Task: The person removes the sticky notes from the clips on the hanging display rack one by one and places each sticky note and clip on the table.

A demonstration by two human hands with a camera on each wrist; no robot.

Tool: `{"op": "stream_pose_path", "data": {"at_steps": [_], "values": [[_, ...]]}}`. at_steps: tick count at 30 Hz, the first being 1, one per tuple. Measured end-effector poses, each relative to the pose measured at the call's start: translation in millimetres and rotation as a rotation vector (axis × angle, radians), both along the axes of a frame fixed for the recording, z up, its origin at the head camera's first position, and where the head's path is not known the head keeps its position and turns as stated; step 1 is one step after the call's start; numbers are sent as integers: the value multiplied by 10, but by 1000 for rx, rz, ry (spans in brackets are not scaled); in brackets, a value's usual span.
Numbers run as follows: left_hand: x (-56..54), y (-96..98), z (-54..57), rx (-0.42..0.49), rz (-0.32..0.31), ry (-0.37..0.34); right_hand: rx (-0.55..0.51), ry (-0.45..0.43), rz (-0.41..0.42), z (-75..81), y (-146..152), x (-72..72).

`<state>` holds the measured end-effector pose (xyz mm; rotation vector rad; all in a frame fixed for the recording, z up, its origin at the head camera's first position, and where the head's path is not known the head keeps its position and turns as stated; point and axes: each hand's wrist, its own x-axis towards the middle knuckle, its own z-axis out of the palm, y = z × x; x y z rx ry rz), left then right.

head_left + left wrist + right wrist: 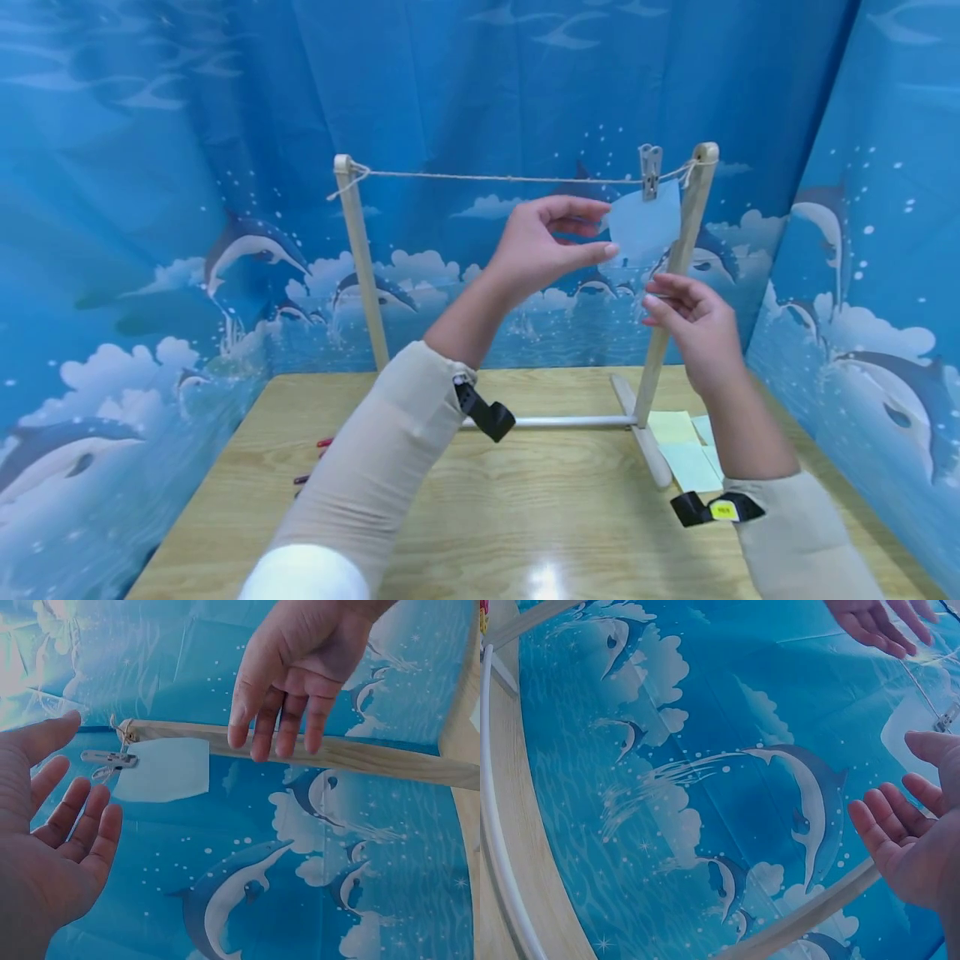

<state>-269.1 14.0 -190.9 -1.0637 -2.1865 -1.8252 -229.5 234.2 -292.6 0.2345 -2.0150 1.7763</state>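
A light blue square of paper [645, 229] hangs from a clothes peg [650, 171], which clips it to a string [487, 177] near the right post. Just left of the paper is my left hand [551, 237], thumb and fingers spread apart. The left wrist view shows a gap between that hand [60, 847] and the paper [169, 771]. My right hand [697, 325] hovers below the paper, beside the right post [693, 208], its fingers loosely bent. Nothing is held in it, as the right wrist view of this hand [919, 832] confirms.
The string is tied between two wooden posts, the left one [362, 258] farther from my hands. A white crossbar [570, 422] joins them low down. Several paper squares [688, 467] lie by the right foot [645, 442]. Pen-like items [324, 443] lie partly behind my left forearm.
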Motion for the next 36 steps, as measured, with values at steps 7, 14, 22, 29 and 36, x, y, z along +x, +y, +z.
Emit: {"op": "stream_pose_path", "data": {"at_steps": [7,14,22,29,36], "values": [[-33,206,239,-24,43,-8,-39,-3,8,35,-72,-36],[-100,370,426,-56,71,3,-162,2,40,74,-173,-111],[-204,519,508,-120,148,-39,-367,-20,59,113,-308,-201],[-250,593,530,-199,153,-106,-572,61,73,163,-373,-254],[-264,653,504,-202,187,-111,-745,133,73,180,-433,-297]]}}
